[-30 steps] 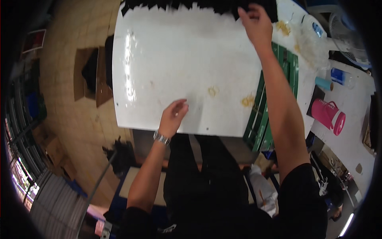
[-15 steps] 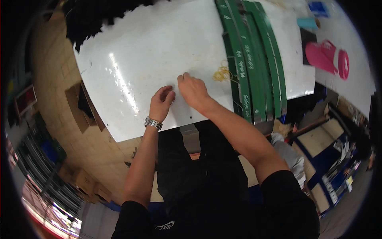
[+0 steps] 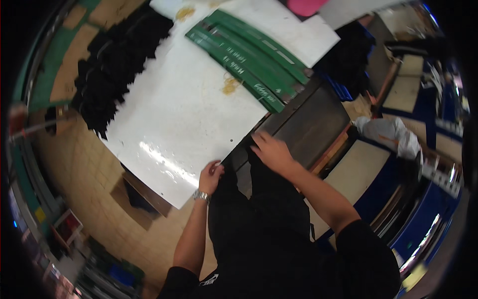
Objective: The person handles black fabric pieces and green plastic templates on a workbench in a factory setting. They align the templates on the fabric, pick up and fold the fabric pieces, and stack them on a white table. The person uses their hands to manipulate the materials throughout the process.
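My left hand, with a metal-banded watch on the wrist, is at the near edge of the white tabletop. Its fingers are curled in toward the thumb, and whatever might be between the tips is too small to make out. Off the table's edge, above my dark trousers, my right hand is slightly blurred. Its fingers are a little apart with nothing seen in them. Beyond it, green curved strips with white handwritten marks lie across the tabletop. A bunch of yellowish bands rests beside them.
Black fabric pieces are heaped along the table's left side. More yellowish bands lie at the far end. A cardboard box stands on the floor at left. At right are a dark surface and a silvery plastic bag.
The view has swung to the right. My hands have drawn back from above the tabletop to its near edge and moved farther apart. The right hand is now past the edge.
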Tool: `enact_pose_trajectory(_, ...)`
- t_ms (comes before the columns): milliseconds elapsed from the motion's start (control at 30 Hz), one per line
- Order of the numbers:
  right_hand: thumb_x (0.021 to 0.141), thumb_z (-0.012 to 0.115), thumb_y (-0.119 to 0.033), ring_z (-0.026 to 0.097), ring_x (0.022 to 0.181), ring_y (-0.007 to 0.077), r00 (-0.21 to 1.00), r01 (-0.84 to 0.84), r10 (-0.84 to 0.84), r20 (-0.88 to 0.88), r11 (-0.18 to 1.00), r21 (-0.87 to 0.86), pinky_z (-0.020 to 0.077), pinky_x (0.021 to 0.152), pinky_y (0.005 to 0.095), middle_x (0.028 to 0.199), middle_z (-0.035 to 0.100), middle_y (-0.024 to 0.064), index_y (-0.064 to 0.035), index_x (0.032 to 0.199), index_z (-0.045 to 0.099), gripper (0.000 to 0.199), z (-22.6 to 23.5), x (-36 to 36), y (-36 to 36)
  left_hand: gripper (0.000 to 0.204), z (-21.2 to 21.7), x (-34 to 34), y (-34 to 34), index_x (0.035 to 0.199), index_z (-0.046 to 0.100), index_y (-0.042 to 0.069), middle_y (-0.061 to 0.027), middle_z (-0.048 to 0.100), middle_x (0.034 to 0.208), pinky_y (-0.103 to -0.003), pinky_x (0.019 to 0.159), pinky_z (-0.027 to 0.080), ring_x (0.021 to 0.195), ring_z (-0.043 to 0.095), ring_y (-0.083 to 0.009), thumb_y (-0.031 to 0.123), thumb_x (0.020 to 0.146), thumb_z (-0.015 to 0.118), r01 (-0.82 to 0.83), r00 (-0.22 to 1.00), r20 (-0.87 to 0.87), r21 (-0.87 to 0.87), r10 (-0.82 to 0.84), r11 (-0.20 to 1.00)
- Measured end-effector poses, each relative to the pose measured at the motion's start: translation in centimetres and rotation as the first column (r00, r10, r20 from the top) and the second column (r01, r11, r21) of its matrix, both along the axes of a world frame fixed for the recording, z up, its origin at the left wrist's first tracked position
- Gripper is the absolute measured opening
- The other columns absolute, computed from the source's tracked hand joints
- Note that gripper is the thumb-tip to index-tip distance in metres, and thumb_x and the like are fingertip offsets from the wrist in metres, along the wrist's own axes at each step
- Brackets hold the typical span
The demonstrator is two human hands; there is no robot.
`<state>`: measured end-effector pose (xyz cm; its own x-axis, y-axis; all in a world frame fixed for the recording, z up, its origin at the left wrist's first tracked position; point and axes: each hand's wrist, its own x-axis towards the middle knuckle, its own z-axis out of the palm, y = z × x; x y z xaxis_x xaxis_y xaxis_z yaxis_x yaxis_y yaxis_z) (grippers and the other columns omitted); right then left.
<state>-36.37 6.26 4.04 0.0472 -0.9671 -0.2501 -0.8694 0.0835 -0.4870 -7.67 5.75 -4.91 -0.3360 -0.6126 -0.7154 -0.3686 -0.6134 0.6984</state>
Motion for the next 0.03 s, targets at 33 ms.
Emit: enact_pose_trajectory(33, 0.087, 0.069, -0.02, 0.072, 0.096, 0.0307, 0.998, 0.051, -0.052, -0.023, 0.998, -0.034, 0.06, 0.079, 0.0389, 0.121, 0.061, 0.0138, -0.0064, 0.131, 0.056, 0.048, 1.64, 0.05, 0.83, 0.035, -0.54, 1.49, 1.05, 0.13, 0.062, 0.005, -0.0096, 0.074, 0.099, -0.027, 0.068, 0.056, 0.085, 0.071, -0.0155, 0.018, 0.098, 0.064, 0.046, 0.999, -0.004, -0.007, -0.046, 0.999)
